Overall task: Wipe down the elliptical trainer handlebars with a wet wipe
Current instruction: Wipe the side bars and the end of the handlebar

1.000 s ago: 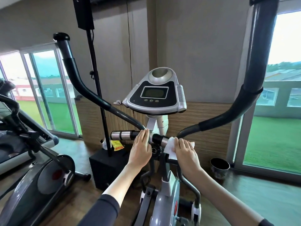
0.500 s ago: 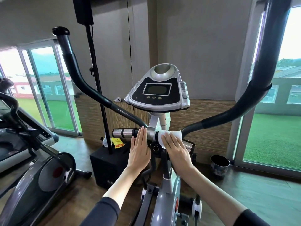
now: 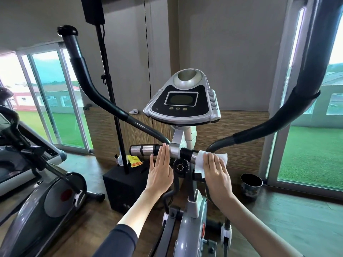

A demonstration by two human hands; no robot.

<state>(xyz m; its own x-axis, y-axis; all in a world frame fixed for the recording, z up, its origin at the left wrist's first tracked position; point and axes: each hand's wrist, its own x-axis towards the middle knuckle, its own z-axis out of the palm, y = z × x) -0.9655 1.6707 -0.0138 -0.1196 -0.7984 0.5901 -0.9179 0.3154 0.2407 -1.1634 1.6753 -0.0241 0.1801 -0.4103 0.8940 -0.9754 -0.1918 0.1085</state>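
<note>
Against wood-panelled wall [image 3: 241,136], flat right grip [image 3: 216,175] slid wet wipe [image 3: 200,162] rightward; left grip [image 3: 160,173] flat.

The right hand [image 3: 216,173] and wet wipe [image 3: 200,163] cover the right end of the short handlebar [image 3: 143,150]; the right swing arm [image 3: 300,101] runs past the top edge; print on the yellow packet [image 3: 134,161] is unreadable.

Crossbar [image 3: 174,150]: front approach open. Console [image 3: 181,104] overhangs bar from above. Tension knob [image 3: 179,166] blocks underside at centre. Left swing arm [image 3: 104,101], right swing arm [image 3: 278,123] cross close behind bar.
</note>
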